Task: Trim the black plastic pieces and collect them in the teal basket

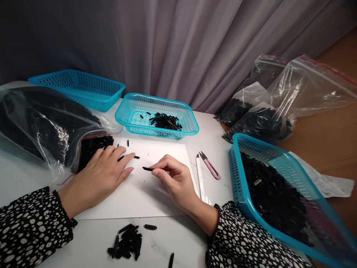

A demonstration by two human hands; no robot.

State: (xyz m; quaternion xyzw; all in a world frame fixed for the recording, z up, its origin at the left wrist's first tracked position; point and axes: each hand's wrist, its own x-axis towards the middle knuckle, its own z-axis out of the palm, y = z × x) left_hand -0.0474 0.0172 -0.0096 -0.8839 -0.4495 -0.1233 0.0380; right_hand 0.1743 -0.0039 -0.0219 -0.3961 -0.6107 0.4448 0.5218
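Observation:
Between thumb and forefinger, my right hand (174,178) pinches a small, slim black piece (147,169) above a white sheet (128,203). My left hand (103,173) lies palm down with its fingers apart, at the mouth of a clear zip bag (52,130) full of black pieces. Some loose pieces (97,143) spill from that mouth under and beyond its fingers. Close to its fingertips lies another thin piece (136,157). What the left palm covers is hidden. Nearer me, on the table, sits a small heap of black pieces (128,242).
A blue basket (156,98) behind the sheet holds some black pieces; a fuller basket (237,178) stands at right. Another blue basket (78,98) is at back left. Pink-handled snips (210,165) and a white strip (200,178) lie right of the sheet. Filled bags (267,115) rest beyond.

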